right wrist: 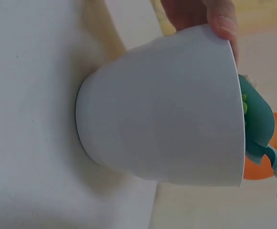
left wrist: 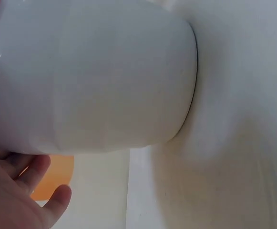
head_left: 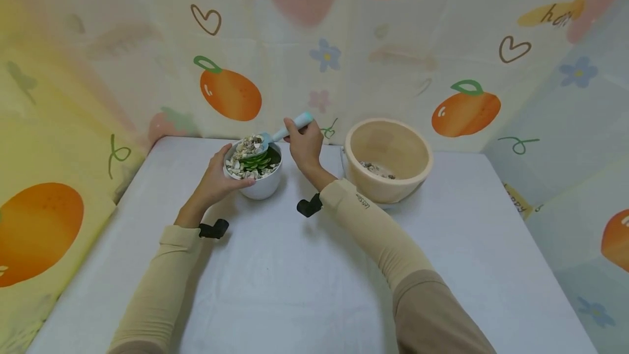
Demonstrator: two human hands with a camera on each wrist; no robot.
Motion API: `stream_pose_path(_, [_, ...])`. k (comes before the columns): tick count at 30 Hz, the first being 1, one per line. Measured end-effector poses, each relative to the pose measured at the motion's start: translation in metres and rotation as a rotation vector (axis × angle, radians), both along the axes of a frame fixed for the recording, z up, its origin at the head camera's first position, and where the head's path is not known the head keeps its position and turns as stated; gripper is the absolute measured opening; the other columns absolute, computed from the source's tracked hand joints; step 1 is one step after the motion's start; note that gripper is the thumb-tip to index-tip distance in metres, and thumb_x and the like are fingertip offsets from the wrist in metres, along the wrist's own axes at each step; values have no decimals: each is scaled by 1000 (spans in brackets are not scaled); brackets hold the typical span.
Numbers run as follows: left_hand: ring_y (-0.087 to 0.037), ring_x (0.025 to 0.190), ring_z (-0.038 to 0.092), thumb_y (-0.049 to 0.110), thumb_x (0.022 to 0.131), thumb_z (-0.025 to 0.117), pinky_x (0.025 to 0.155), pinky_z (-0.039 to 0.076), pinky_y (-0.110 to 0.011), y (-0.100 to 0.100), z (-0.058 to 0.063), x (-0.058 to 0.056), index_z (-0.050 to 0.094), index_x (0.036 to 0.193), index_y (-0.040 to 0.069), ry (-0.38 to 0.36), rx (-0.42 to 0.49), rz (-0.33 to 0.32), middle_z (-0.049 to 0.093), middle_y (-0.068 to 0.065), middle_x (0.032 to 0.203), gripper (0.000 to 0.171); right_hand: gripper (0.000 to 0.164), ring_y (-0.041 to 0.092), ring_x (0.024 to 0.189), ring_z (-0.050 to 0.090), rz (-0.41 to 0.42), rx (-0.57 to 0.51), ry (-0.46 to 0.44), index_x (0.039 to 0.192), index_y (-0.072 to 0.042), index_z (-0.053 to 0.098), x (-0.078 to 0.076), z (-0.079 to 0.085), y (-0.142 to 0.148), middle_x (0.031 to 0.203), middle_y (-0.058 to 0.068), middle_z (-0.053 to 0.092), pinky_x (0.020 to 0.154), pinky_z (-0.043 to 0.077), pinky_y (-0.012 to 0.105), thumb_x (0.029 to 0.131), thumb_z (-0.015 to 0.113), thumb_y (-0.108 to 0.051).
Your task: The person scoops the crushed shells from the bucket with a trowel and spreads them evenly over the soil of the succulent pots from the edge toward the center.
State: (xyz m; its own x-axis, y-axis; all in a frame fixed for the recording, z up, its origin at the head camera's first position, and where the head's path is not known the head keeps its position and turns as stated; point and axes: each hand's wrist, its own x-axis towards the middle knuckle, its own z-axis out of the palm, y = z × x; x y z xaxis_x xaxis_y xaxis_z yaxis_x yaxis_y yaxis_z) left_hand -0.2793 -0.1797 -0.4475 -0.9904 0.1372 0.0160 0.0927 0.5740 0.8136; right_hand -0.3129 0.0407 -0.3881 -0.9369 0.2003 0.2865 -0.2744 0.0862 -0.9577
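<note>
A white flowerpot [head_left: 262, 187] stands on the table, holding a green succulent [head_left: 256, 164] and pale pebbles [head_left: 235, 170]. My left hand [head_left: 216, 180] grips the pot's left side near the rim, thumb across the front. The left wrist view shows some of its fingers [left wrist: 35, 171] beside the pot wall. A small light-blue trowel [head_left: 290, 129] is held by its handle in my right hand [head_left: 306, 147]. Its blade, loaded with pebbles, is over the pot above the plant. From the right wrist view, the teal underside of the blade [right wrist: 260, 112] shows just above the rim.
A larger beige planter [head_left: 380, 191] stands right of my right hand, with some pebbles [head_left: 377, 170] at its bottom. White cloth [head_left: 275, 283] covers the table. Behind its back edge hangs a fruit-print curtain [head_left: 290, 81]. Dark camera mounts [head_left: 308, 206] stick out from both wrists.
</note>
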Motion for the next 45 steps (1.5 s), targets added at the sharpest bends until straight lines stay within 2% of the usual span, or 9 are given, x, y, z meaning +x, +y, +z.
stream_pose_path(4, [-42,144,21,42,73,83,113,21,-66,3,-1,2,8,157,7,18,3,22,19,-25,157,117,26,34,76,72,-4,20,6,96,2,58,1,3,0,89,24,70,66,58,23,94,65,-22])
stream_pose_path(9, [-42,143,22,42,73,84,113,22,-66,5,3,5,10,156,4,22,-2,16,20,-26,157,117,24,34,73,71,-5,28,8,95,2,58,1,3,2,85,23,70,64,58,23,93,66,-21])
stream_pose_path(14, [-41,145,19,39,73,85,114,20,-65,0,8,2,12,156,6,13,-19,-28,20,-24,158,116,24,35,77,71,35,-17,-12,95,1,58,1,4,3,86,22,68,68,59,26,92,68,-21])
stream_pose_path(20, [-42,145,18,38,73,85,114,20,-65,-4,7,-3,10,157,11,-36,-20,-71,15,-24,159,116,26,35,83,72,55,-53,-48,98,0,58,0,1,0,92,22,69,72,60,30,91,70,-22])
stream_pose_path(24, [-41,144,20,38,72,85,113,21,-66,-5,5,-4,11,157,11,-29,-23,-69,17,-23,158,116,27,33,88,71,69,-75,-51,103,1,58,-1,-1,-2,97,23,69,75,60,30,91,70,-20])
stream_pose_path(31, [-42,144,22,37,71,86,113,21,-65,-5,3,-5,13,157,11,5,-20,-52,20,-24,157,115,34,33,102,69,142,-156,-61,116,9,52,-4,-3,-2,109,26,67,80,59,29,95,64,-14])
stream_pose_path(37, [-41,144,20,37,71,86,114,20,-65,-4,6,-3,13,156,10,-5,-18,-49,21,-23,157,116,31,34,102,69,156,-172,-75,115,10,50,-4,-4,1,110,28,67,81,59,30,96,61,-11])
stream_pose_path(40, [-42,145,16,37,72,85,114,20,-65,-7,10,-5,10,156,8,-18,-66,-83,17,-24,158,117,29,35,102,68,163,-161,-78,114,9,50,-4,-3,2,110,29,67,81,59,30,96,61,-11])
stream_pose_path(45, [-42,147,10,34,74,84,115,16,-65,-11,17,-13,6,156,5,-29,-115,-182,12,-24,160,118,29,36,103,68,180,-142,-73,115,8,50,-3,-3,5,111,29,66,82,58,29,96,61,-11])
